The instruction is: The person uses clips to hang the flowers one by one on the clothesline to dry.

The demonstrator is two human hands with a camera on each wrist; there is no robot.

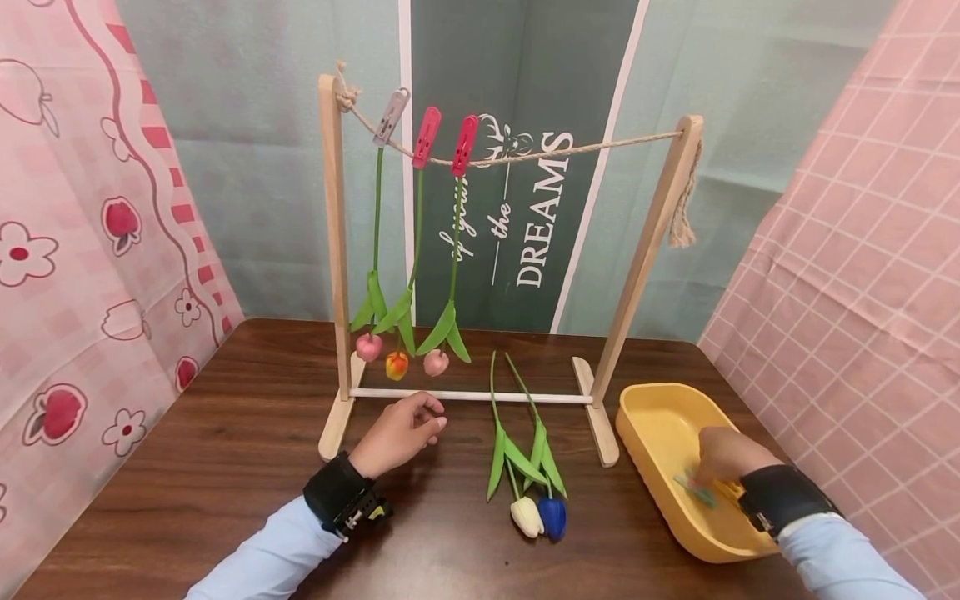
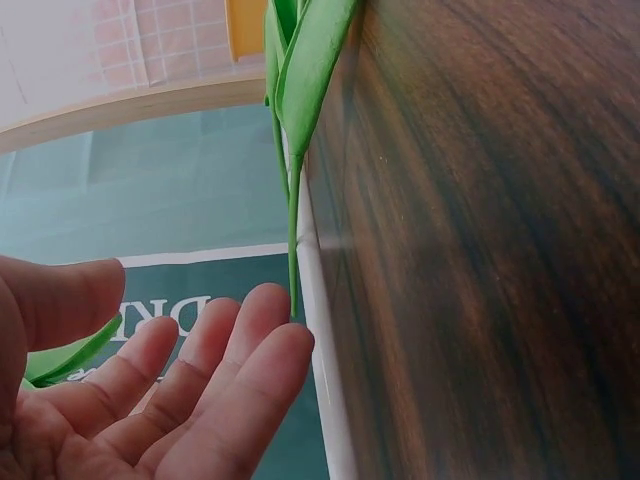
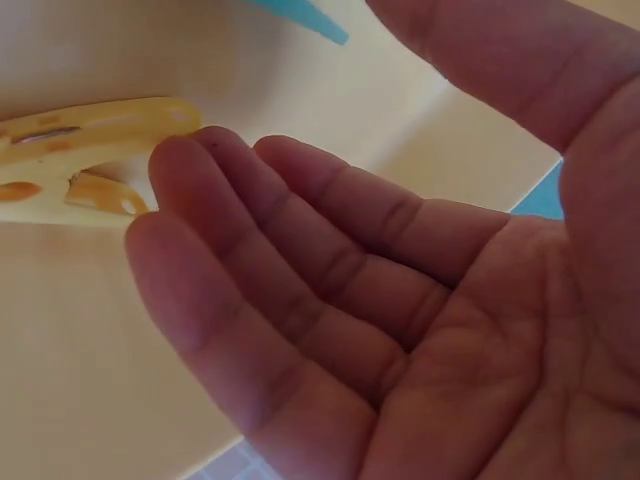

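My right hand [image 1: 729, 457] reaches down into the yellow basket [image 1: 651, 398]. In the right wrist view its fingers are relaxed, fingertips right beside a yellow clothespin [image 3: 100, 150], and nothing lies in the palm. A teal clothespin [image 1: 697, 492] is also in the basket. My left hand [image 1: 401, 433] hovers over the table before the rack, fingers loosely bent and holding nothing. To its right lie a white tulip [image 1: 527, 517] and a blue tulip [image 1: 553, 518], stems toward the rack's white bar [image 1: 480, 396].
A wooden rack [image 1: 333, 233] carries a sagging rope [image 1: 585, 150]. Three tulips hang heads down from it, by a grey clothespin [image 1: 392, 117], a pink clothespin [image 1: 427, 137] and a darker pink clothespin [image 1: 464, 146]. Curtains stand behind and on both sides of the brown table [image 1: 225, 467].
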